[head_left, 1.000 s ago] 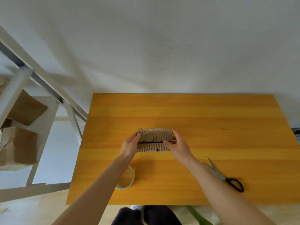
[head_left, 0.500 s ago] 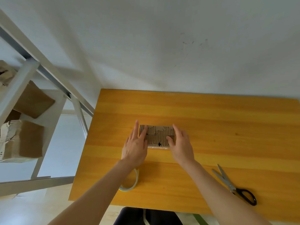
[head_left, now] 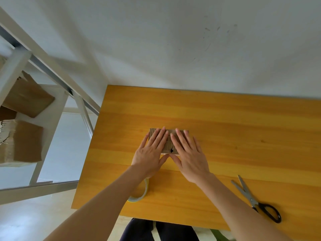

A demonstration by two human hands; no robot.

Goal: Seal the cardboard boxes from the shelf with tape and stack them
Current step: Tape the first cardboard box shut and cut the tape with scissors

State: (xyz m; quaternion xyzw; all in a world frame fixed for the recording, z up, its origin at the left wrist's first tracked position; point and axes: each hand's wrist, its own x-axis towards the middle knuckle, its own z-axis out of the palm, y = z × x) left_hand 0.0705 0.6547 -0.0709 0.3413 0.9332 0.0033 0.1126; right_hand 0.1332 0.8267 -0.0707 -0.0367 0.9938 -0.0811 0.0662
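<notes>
Orange tabletop (head_left: 243,119) against white wall (head_left: 156,40), shelf (head_left: 52,108) left. Cardboard box (head_left: 168,147) mid-tabletop, well apart from edges; left hand (head_left: 151,153) and right hand (head_left: 189,157) pressed flat on it, grip not curled. Tape roll (head_left: 145,188), scissors (head_left: 250,197) near front edge.

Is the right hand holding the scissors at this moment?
No, the scissors lie untouched on the table, while the right hand rests flat on the cardboard box.
</notes>
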